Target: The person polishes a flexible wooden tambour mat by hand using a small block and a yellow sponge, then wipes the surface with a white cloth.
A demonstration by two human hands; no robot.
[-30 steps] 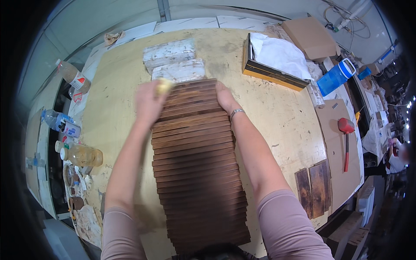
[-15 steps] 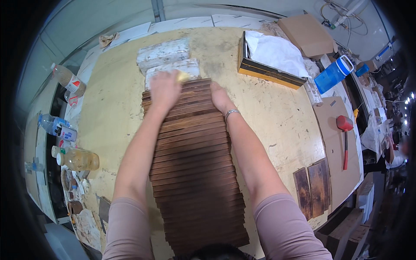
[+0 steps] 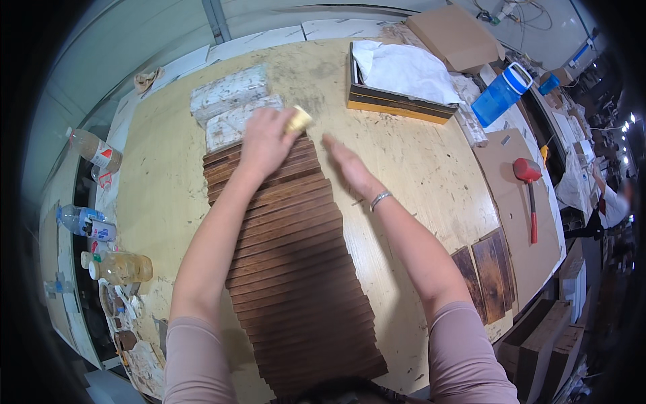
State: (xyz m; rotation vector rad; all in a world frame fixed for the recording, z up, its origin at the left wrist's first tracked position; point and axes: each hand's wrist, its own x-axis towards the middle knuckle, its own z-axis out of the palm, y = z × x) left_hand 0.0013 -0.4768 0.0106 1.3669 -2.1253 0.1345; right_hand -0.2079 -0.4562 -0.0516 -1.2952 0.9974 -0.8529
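A long row of overlapping dark brown wooden strips (image 3: 286, 232) runs from my body toward the far side of the table. Over its far end, my left hand (image 3: 264, 140) is closed on a pale yellow pad (image 3: 300, 120), which looks like a sponge or folded cloth and is smeared by motion. My right hand (image 3: 351, 165) is off the strips' right side, fingers stretched out and holding nothing. Two white, stained, wrapped blocks (image 3: 229, 92) lie just beyond the row's far end, close to my left hand.
A black and orange box (image 3: 402, 108) with white cloth (image 3: 407, 69) stands at the far right, near a blue bottle (image 3: 499, 97). A red mallet (image 3: 527, 172) lies on cardboard beside several loose dark boards (image 3: 492, 269). Plastic bottles (image 3: 124, 266) line the left edge.
My right hand has come away from the strips' edge and moved outward to the right. The left hand has swept the pad to the right across the far end. The whole view has shifted slightly.
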